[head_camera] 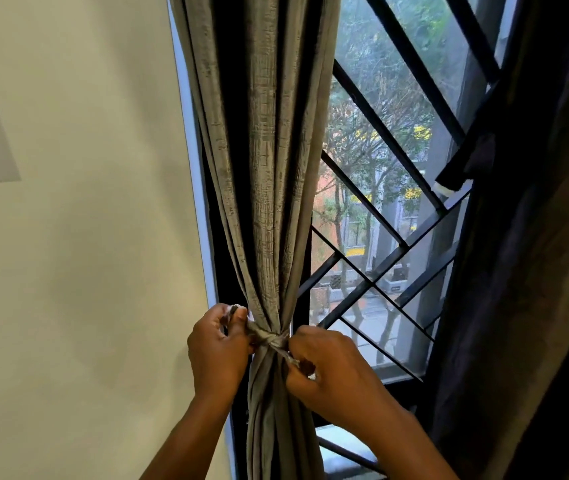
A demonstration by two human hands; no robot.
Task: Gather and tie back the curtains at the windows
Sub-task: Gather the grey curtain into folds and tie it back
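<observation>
A grey textured curtain (269,150) hangs gathered into a narrow bunch at the left side of the window. A matching fabric tie-back (271,338) is wrapped round it low down and crossed into a knot. My left hand (219,348) grips the tie's left end beside the bunch. My right hand (331,372) pinches the tie's right end just right of the knot. Both ends are pulled outward from the knot.
A black diagonal window grille (390,216) covers the glass, with trees and a street beyond. A dark curtain (525,271) hangs at the right, with a tie strap (463,168) on it. A pale wall (78,237) fills the left.
</observation>
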